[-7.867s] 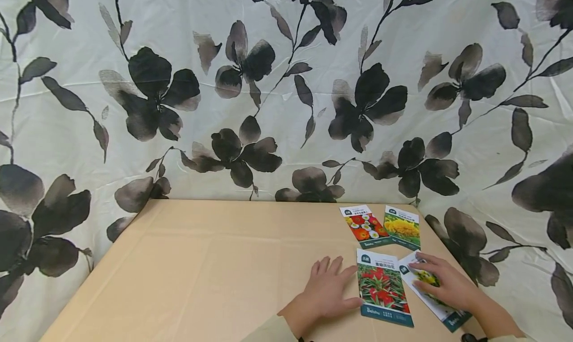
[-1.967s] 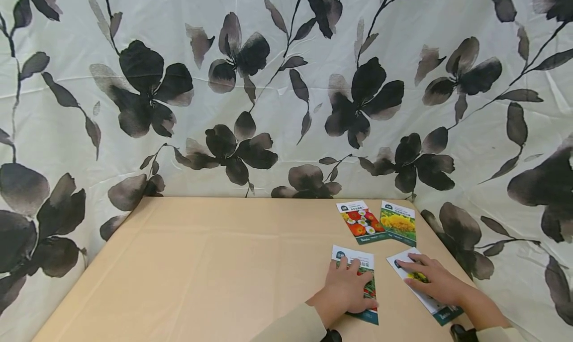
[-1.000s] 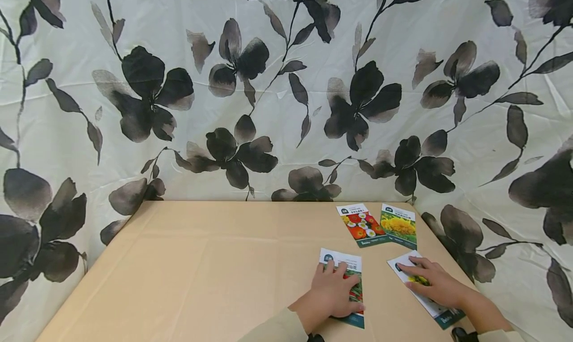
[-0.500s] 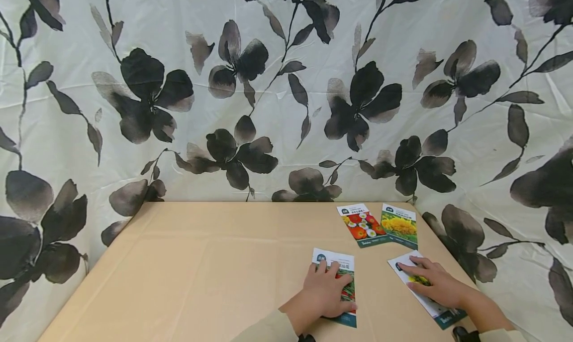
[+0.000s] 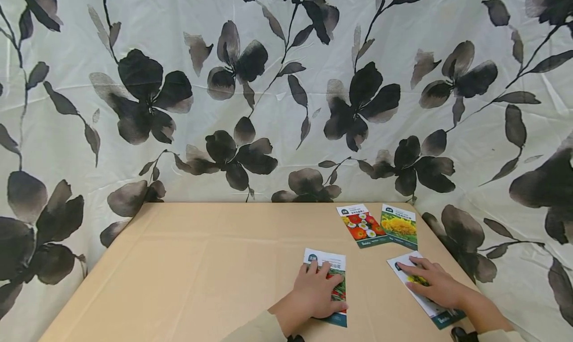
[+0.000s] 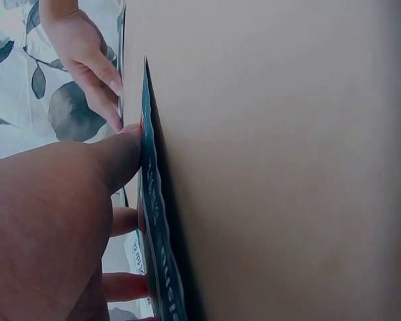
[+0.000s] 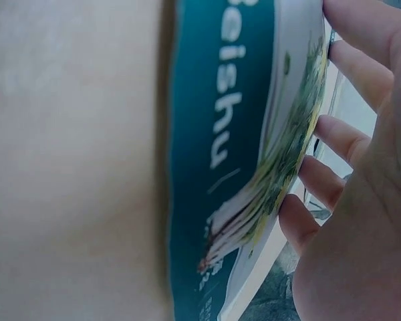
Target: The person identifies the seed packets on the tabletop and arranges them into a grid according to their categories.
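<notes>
My left hand (image 5: 313,289) rests on a seed packet (image 5: 338,291) with red flowers and green leaves, fingers spread. It covers much of the front; the white top and dark teal bottom band show. In the left wrist view, the thumb and fingertips press on the face of this packet (image 6: 162,247), whose edge is slightly wavy. To the right, my right hand (image 5: 440,286) has its fingertips on a slanted white seed packet (image 5: 426,301) with a yellow flower. The right wrist view shows this packet's teal band (image 7: 214,134), lettered "Beishu", beneath extended fingers.
Two more seed packets lie at the back right of the tan table (image 5: 201,267): one with red and white flowers (image 5: 364,226), one with yellow flowers (image 5: 399,225). Their lower corners meet. A floral cloth (image 5: 286,108) hangs behind the table.
The left hand came onto the red-flower packet and slid it left, away from the white packet, which has moved only slightly. The right hand stays on the white one; the back two lie as before.
</notes>
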Available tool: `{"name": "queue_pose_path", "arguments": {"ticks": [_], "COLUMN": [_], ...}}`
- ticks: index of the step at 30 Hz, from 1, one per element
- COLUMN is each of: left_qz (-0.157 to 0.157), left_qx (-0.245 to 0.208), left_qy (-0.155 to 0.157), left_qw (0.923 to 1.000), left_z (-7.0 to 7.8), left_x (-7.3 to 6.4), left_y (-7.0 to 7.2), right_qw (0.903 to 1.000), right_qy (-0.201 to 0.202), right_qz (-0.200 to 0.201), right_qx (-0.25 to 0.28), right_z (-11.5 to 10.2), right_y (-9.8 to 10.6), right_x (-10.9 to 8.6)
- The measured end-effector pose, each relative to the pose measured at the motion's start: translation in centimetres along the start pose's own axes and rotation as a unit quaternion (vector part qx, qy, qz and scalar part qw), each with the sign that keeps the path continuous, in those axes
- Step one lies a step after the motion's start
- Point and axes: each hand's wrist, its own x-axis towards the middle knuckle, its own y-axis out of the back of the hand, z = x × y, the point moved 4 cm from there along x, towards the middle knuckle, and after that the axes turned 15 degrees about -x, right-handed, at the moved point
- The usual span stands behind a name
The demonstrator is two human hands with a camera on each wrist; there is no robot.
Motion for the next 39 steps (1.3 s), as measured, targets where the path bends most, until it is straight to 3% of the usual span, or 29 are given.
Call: {"name": "queue_pose_path", "arguments": {"ticks": [39], "left_qz": [0.028], "left_qx": [-0.001], "left_qy": [0.003], "left_qw": [0.9996], "left_z": [-3.5], "left_x": [-2.4], "left_y": [0.9], "right_qw": [0.9998], "right_qy": [-0.021], "right_qz": [-0.001], "right_qx": [-0.002], "right_z": [-0.6], "right_y": [-0.1], "right_x": [0.0]}}
